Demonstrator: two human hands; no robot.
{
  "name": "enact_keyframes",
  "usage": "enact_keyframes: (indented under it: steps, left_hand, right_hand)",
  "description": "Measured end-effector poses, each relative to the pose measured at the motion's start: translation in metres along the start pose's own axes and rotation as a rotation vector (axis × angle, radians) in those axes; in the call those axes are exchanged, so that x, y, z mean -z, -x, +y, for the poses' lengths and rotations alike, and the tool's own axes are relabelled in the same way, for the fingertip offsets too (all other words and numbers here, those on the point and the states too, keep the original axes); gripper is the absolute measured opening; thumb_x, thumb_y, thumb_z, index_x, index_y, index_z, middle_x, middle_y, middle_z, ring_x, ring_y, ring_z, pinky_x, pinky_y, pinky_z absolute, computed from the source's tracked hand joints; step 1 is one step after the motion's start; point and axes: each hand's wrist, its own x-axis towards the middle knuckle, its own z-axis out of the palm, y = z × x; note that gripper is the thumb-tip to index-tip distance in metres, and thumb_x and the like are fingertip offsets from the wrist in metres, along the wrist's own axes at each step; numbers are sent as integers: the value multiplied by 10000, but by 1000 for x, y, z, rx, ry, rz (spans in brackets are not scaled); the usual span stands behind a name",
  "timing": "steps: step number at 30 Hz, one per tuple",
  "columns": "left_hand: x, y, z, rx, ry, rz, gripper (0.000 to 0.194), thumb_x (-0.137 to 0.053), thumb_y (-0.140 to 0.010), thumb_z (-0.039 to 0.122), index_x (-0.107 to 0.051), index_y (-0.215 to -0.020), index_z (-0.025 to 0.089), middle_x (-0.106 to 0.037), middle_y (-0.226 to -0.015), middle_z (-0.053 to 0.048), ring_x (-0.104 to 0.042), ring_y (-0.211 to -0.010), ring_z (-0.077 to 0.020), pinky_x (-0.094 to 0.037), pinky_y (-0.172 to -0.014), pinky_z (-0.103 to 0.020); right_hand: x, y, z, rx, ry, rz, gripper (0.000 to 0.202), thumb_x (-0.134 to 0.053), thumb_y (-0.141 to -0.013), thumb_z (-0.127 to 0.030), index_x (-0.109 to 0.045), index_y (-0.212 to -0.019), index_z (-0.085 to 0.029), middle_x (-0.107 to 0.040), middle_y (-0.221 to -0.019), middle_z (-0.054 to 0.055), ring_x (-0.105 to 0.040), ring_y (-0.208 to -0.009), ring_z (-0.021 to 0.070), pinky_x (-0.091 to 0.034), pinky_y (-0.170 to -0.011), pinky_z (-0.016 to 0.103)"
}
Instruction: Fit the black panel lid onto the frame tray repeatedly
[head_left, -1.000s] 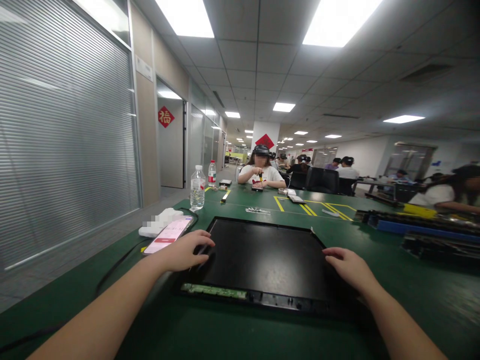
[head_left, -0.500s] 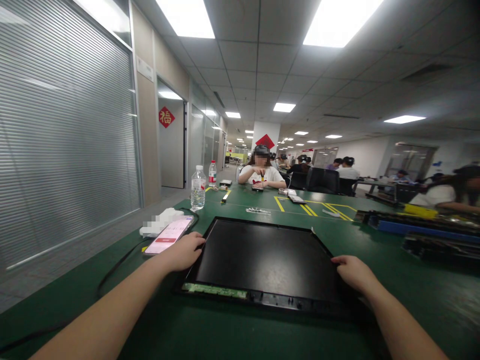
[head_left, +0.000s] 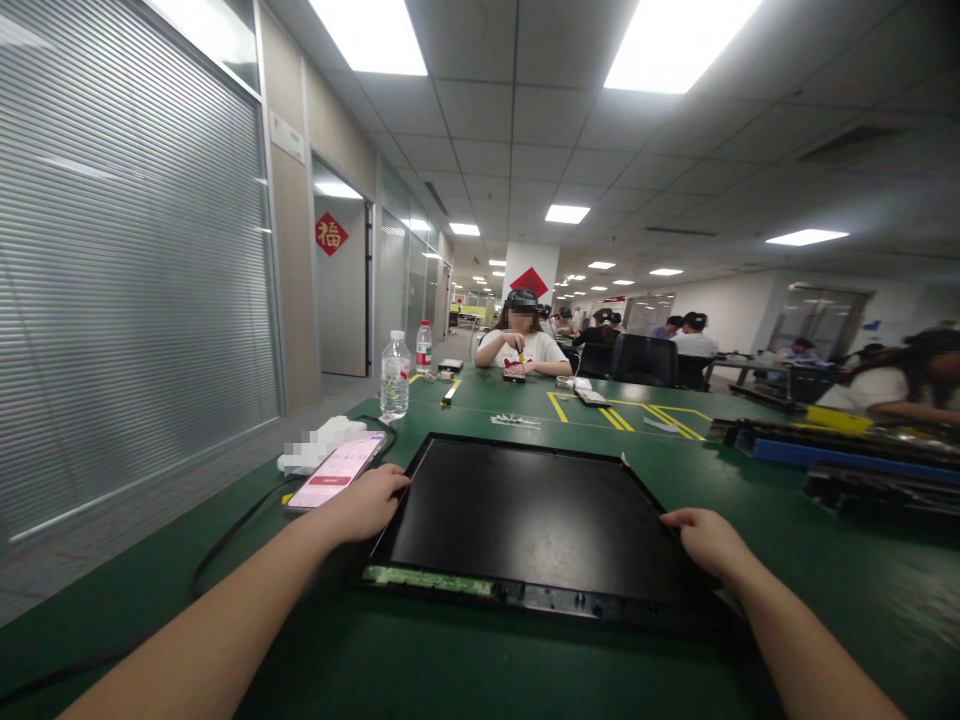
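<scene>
A black display panel (head_left: 525,520) in a thin dark frame lies before me, its screen side facing up. Along its near edge, a green circuit board strip (head_left: 427,580) is exposed at the left. My left hand (head_left: 377,500) is closed on the panel's left edge, fingertips at the rim. On the opposite side, my right hand (head_left: 709,540) grips the right edge, thumb on top and the other fingers hidden below. I cannot tell whether the panel rests fully on the table.
A lit phone (head_left: 337,470) and black cable (head_left: 232,545) are left of the panel. Behind stand a clear water bottle (head_left: 395,378) and a red-capped bottle (head_left: 424,348). Dark strip-shaped parts (head_left: 825,450) lie at right. Across the green table (head_left: 465,660), a person (head_left: 523,345) holds a screwdriver.
Both my hands keep the same hold on the panel, which has hardly moved. The person across has shifted the screwdriver slightly.
</scene>
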Motion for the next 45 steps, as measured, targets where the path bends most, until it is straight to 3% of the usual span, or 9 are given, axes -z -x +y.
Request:
enact_keyframes:
  steps: [6,15,37,45]
  left_hand:
    - [-3,-1,-4,-8,7,10,427,-423,-713,142,-641,-1080,157,-564,-1170,-108,-512,-1095,-234,-351,-981,-329]
    - [-2,-2,0,3,-9,23,466,-425,-683,90,-628,-1100,128,-565,-1152,-129,-516,-1068,-244,-352,-972,-337]
    - [-5,-3,-3,31,19,33,441,-416,-724,140,-607,-1121,142,-536,-1153,-122,-501,-1080,-238,-350,-973,-336]
    - [-9,-4,-6,42,17,56,434,-417,-716,130,-617,-1101,136,-552,-1147,-119,-520,-1064,-219,-351,-972,-304]
  right_hand:
    - [-1,-2,3,9,-51,17,337,-453,-605,-28,-721,-717,-200,-713,-850,58,-643,-824,192,-466,-728,250]
    - [-8,-11,12,-7,-62,-2,328,-452,-599,-59,-705,-766,-183,-709,-857,65,-641,-806,188,-469,-726,261]
    - [-10,-10,12,-24,-33,15,317,-455,-610,-87,-688,-800,-186,-703,-848,79,-644,-738,202,-477,-643,270]
    - [-8,-8,9,-2,1,29,320,-437,-611,-67,-681,-786,-177,-696,-904,89,-631,-849,219,-464,-745,292]
